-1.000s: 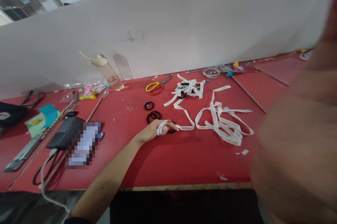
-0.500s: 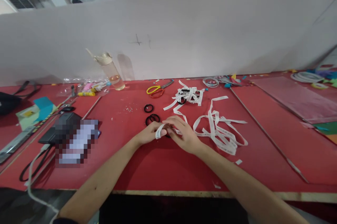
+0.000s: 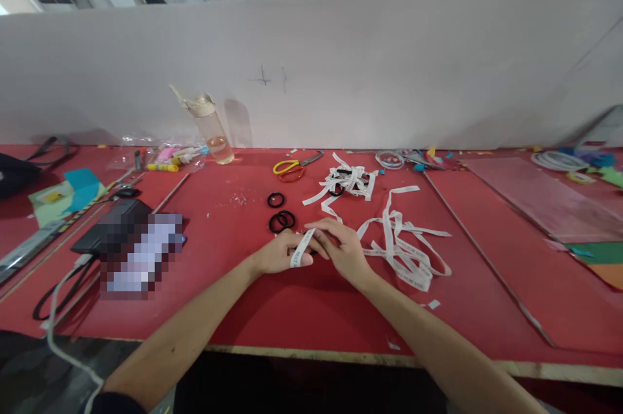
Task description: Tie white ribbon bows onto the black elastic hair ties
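Note:
My left hand [image 3: 280,254] and my right hand [image 3: 339,245] meet over the red table. A white printed ribbon [image 3: 302,248] lies across my left thumb, and the fingertips of my right hand pinch its upper end. My left fingers are closed; what they hold under the ribbon is mostly hidden. Just beyond my left hand lie black hair ties [image 3: 282,221], with another black hair tie [image 3: 276,200] behind them. A loose heap of the same ribbon [image 3: 409,258] spreads right of my right hand. Farther back is a pile of ribbon-tied black bands [image 3: 351,180].
Yellow-and-red-handled scissors [image 3: 291,169] lie near the back wall [image 3: 389,70]. A water bottle [image 3: 214,132] stands at the back left. On the left are a black box with cables [image 3: 111,222] and a blurred-out phone-like object [image 3: 146,255]. Coiled cords [image 3: 390,159] sit at the back.
The ribbon end on my left thumb now stretches up to my right fingertips, which have closed near it. The black ring glimpsed between my hands is now hidden. The view has shifted slightly.

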Available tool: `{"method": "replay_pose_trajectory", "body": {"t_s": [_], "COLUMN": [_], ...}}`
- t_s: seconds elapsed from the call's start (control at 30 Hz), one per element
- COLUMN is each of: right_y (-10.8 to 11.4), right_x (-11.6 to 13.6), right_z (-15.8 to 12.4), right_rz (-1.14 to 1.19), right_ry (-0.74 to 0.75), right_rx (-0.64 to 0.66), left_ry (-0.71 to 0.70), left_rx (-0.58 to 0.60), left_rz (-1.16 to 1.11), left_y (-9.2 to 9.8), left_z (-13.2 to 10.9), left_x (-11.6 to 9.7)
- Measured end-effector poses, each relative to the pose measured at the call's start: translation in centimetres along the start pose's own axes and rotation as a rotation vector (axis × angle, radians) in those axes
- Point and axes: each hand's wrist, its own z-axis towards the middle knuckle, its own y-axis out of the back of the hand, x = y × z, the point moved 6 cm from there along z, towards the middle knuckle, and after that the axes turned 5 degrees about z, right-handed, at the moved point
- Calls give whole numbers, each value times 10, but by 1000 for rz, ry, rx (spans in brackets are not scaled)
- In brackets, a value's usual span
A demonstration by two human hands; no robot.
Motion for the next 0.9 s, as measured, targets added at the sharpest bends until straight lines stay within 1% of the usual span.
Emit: {"method": "replay_pose_trajectory", "body": {"t_s": [0.1,0.17,0.27,0.33,0.37,0.4,0.47,0.6,0.67,0.7,0.77,0.83,0.9], "right_y": [-1,-3,-5,-6,-6,-6,-6,-8,-10,-11,-11,-11,-11], "right_x": [-8,-7,0,1,0,-2,-7,-11,-11,-11,-13,-19,-24], "right_z": [0,-1,-3,-4,-4,-3,-2,0,1,1,2,2,3], "right_rz": [10,16,24,19,13,4,-17,-54,-73,-86,-115,-121,-106], "right_ry": [-45,-20,35,14,-9,-34,-77,-119,-126,-131,-154,-185,-198], "right_rx": [71,116,164,153,135,118,98,126,161,168,157,138,138], "left_ry": [-52,-87,-142,-164,-169,-167,-143,-46,-21,0,28,31,45], "left_rx": [-21,-37,-61,-90,-111,-131,-173,-301,-362,-382,-420,-423,-436], "left_rz": [9,56,264,418,449,437,321,18,-37,-9,138,281,330], "left_y": [-1,-2,-4,-2,-1,1,4,11,16,18,23,25,27], "left_z": [-1,-3,-4,-4,-4,-4,-3,-1,-1,0,4,11,19], "left_x": [-6,-10,-17,-21,-23,-24,-23,-12,-5,-1,7,13,20]}}
